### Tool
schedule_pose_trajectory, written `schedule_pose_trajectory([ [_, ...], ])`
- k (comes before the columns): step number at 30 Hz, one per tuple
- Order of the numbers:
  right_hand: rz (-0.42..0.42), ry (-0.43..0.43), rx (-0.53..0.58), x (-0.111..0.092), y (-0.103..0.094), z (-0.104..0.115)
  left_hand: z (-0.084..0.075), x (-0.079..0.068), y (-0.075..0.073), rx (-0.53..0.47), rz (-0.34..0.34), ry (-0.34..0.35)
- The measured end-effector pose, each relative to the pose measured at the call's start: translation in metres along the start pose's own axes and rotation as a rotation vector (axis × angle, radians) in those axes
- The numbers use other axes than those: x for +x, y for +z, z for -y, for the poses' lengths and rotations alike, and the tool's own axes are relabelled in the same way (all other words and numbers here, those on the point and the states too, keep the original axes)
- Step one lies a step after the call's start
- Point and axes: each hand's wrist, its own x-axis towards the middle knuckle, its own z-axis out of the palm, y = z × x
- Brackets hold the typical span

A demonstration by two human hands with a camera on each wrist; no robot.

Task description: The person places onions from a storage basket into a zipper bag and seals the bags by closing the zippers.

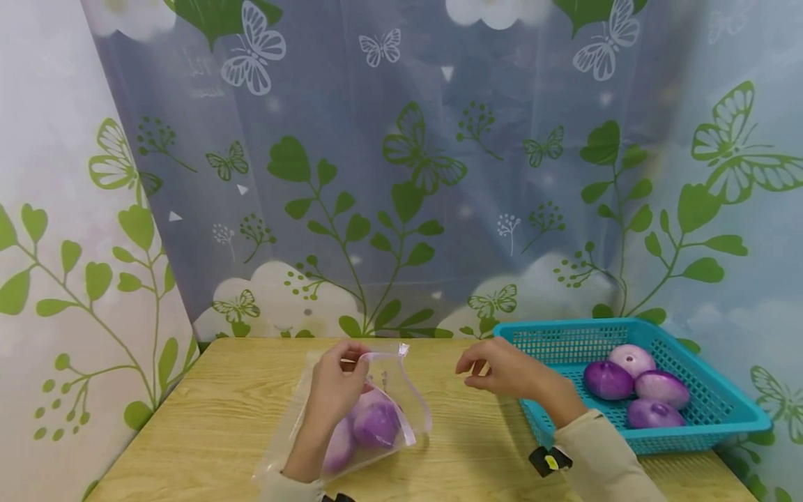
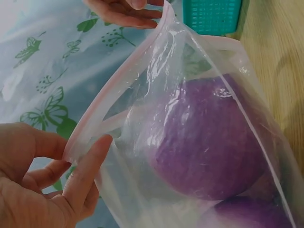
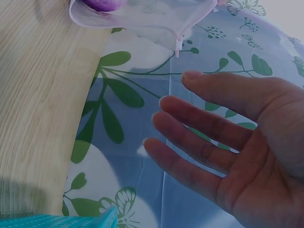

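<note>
My left hand [image 1: 339, 380] pinches the rim of a clear zip bag [image 1: 410, 390] between thumb and fingers. The bag's pink-edged mouth gapes toward the right. Inside it lie purple onions [image 1: 376, 422]; in the left wrist view one onion [image 2: 209, 142] fills the bag with another below it. My right hand [image 1: 502, 369] hovers between the bag and the basket, fingers spread and loosely bent, holding nothing. The right wrist view shows its palm and fingers [image 3: 199, 147] apart from the bag's zip edge.
A turquoise plastic basket [image 1: 665, 443] stands at the table's right side with several purple onions [image 1: 655, 389] in it. The wooden table [image 1: 207, 404] ends at a printed curtain [image 1: 376, 209] with leaves and butterflies behind it.
</note>
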Motion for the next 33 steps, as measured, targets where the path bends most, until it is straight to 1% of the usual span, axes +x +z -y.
schedule_pose_trajectory([
  [3,0.002,0.003,-0.005,-0.001,-0.001,-0.001,0.003,0.001,0.001,-0.014,0.004,-0.001],
  [12,-0.002,0.003,-0.025,-0.004,-0.007,-0.006,0.011,0.007,0.002,-0.066,-0.015,-0.008],
  [17,0.016,0.021,-0.051,-0.006,-0.013,-0.01,0.014,0.009,0.004,-0.068,-0.021,-0.003],
  [25,0.029,0.065,-0.11,-0.012,-0.028,-0.019,0.019,0.011,0.009,-0.056,-0.021,-0.01],
  [33,0.081,0.168,-0.085,-0.022,-0.046,-0.041,0.02,0.012,0.01,-0.051,-0.022,-0.015],
])
